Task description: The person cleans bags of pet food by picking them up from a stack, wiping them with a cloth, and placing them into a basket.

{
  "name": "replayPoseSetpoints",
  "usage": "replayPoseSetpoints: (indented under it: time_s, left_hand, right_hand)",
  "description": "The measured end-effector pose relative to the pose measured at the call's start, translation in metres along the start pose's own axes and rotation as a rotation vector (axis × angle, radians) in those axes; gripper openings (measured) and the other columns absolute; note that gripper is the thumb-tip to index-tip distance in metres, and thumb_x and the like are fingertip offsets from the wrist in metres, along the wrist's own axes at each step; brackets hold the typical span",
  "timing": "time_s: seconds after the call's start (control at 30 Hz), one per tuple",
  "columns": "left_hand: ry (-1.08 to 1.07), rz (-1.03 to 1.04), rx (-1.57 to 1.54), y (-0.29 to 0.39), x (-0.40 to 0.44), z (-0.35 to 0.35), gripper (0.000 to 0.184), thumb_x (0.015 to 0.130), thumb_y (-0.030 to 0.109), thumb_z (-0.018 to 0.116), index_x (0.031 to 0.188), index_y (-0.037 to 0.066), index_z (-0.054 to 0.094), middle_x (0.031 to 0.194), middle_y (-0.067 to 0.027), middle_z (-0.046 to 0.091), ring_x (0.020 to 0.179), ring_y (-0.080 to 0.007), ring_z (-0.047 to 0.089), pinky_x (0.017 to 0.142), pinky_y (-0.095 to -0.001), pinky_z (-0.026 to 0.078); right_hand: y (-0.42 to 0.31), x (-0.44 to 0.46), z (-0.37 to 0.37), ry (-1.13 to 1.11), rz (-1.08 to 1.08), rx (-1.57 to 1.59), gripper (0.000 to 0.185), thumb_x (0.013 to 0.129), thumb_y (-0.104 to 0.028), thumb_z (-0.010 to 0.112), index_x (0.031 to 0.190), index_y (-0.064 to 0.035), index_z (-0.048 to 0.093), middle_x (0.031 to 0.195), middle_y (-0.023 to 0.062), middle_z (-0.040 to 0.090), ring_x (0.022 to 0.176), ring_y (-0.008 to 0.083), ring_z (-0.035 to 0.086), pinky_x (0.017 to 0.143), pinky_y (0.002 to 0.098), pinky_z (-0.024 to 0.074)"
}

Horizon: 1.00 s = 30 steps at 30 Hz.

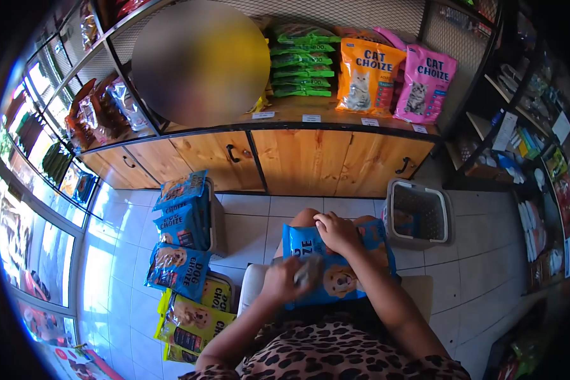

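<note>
The bag (341, 278) lies across the knees (306, 216) beneath the fingers (323, 223), left hand (282, 278) closed around a cloth (308, 273) (blurred), right hand (337, 232) on top, its grip impossible to tell, so uneven pressure could slide the bag off

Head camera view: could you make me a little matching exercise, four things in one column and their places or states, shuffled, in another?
Column one
1. Large blue plastic bag nearest both hands
2. Bright orange plastic cat food bag
3. Light grey plastic basket with a latticed wall
4. The person's bare left hand

Column two
A. On the white tiled floor, to the right of the lap
B. Holding a blurred grey cloth-like thing
C. Lying across the lap
D. Upright on the brown wooden shelf

Right pairs: 1-C, 2-D, 3-A, 4-B
</note>
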<state>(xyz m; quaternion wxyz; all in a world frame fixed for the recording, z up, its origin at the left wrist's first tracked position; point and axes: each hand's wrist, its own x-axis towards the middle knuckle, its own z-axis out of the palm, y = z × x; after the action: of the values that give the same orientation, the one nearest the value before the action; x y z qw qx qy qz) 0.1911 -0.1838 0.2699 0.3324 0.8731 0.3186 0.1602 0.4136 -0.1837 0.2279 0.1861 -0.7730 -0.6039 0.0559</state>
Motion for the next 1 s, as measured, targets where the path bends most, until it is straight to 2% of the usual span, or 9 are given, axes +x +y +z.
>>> replayPoseSetpoints:
  time_s: [0.17,0.23,0.33,0.4,0.5,0.73,0.83,0.9,1.0]
  left_hand:
    - [-0.455,0.152,-0.399,-0.028,-0.047,-0.043,0.041,0.078,0.034,0.067,0.107,0.005,0.064,0.095,-0.0102,0.066,0.077,-0.0251,0.063,0.072,-0.0338,0.051]
    - [-0.196,0.054,-0.955,-0.047,-0.032,-0.045,0.042,0.081,0.027,0.064,0.114,0.002,0.060,0.098,-0.0135,0.065,0.083,-0.0279,0.063,0.079,-0.0379,0.051]
    - [0.567,-0.063,-0.490,-0.034,0.029,-0.026,0.039,0.081,0.018,0.063,0.114,-0.002,0.058,0.104,-0.0173,0.061,0.082,-0.0319,0.062,0.078,-0.0382,0.051]
    - [0.435,0.024,0.137,-0.064,0.062,0.004,0.034,0.079,0.018,0.064,0.107,-0.002,0.063,0.104,-0.0173,0.059,0.072,-0.0331,0.060,0.068,-0.0395,0.050]
    - [0.390,-0.174,0.035,-0.024,0.047,0.001,0.032,0.077,0.023,0.069,0.099,0.001,0.066,0.095,-0.0127,0.057,0.066,-0.0325,0.058,0.060,-0.0398,0.048]
    - [-0.570,-0.078,-0.064,-0.013,-0.054,-0.033,0.036,0.073,0.034,0.073,0.090,0.003,0.064,0.082,-0.0146,0.066,0.064,-0.0272,0.060,0.061,-0.0345,0.049]
    - [-0.183,-0.052,-0.852,-0.029,-0.041,-0.054,0.031,0.077,0.020,0.070,0.102,0.002,0.065,0.093,-0.0122,0.066,0.080,-0.0246,0.062,0.075,-0.0352,0.050]
    - [0.230,-0.263,-0.703,-0.014,-0.002,-0.058,0.032,0.077,0.018,0.069,0.105,0.003,0.063,0.097,-0.0133,0.064,0.081,-0.0263,0.062,0.079,-0.0359,0.050]
    - [0.490,0.028,-0.126,-0.042,0.058,-0.012,0.030,0.079,0.020,0.067,0.103,0.003,0.063,0.102,-0.0145,0.062,0.075,-0.0311,0.062,0.073,-0.0374,0.051]
  right_hand:
    - [-0.008,0.014,0.005,-0.003,-0.016,0.031,0.026,0.094,-0.027,0.048,0.112,-0.0144,0.062,0.107,0.0084,0.065,0.074,0.0338,0.064,0.068,0.0440,0.0505]
    - [-0.012,0.010,0.012,0.030,-0.043,0.052,0.026,0.094,-0.027,0.049,0.110,-0.0134,0.063,0.102,0.0107,0.066,0.069,0.0333,0.064,0.065,0.0445,0.0497]
    - [-0.016,0.009,0.013,0.051,-0.064,0.021,0.026,0.095,-0.027,0.048,0.110,-0.0128,0.063,0.102,0.0105,0.066,0.068,0.0331,0.064,0.065,0.0439,0.0498]
    - [-0.015,0.007,0.012,0.074,-0.075,-0.016,0.026,0.095,-0.027,0.048,0.110,-0.0123,0.063,0.102,0.0103,0.066,0.068,0.0328,0.064,0.065,0.0434,0.0500]
    - [-0.006,0.006,0.004,0.084,-0.057,-0.006,0.025,0.095,-0.026,0.048,0.109,-0.0122,0.063,0.102,0.0096,0.066,0.066,0.0326,0.063,0.065,0.0435,0.0499]
    - [-0.002,0.003,0.006,0.029,-0.013,0.069,0.024,0.091,-0.026,0.052,0.106,-0.0123,0.064,0.103,0.0094,0.065,0.072,0.0338,0.063,0.066,0.0446,0.0497]
    - [-0.014,0.007,0.012,0.037,-0.045,0.124,0.022,0.091,-0.025,0.052,0.104,-0.0127,0.064,0.103,0.0103,0.064,0.076,0.0340,0.061,0.066,0.0449,0.0494]
    - [-0.022,0.016,0.013,0.065,-0.073,0.171,0.021,0.090,-0.024,0.052,0.102,-0.0131,0.065,0.103,0.0111,0.063,0.081,0.0341,0.060,0.066,0.0452,0.0491]
    - [-0.040,0.034,0.033,-0.004,-0.012,0.125,0.019,0.089,-0.023,0.052,0.099,-0.0134,0.065,0.101,0.0118,0.061,0.082,0.0336,0.058,0.065,0.0451,0.0488]
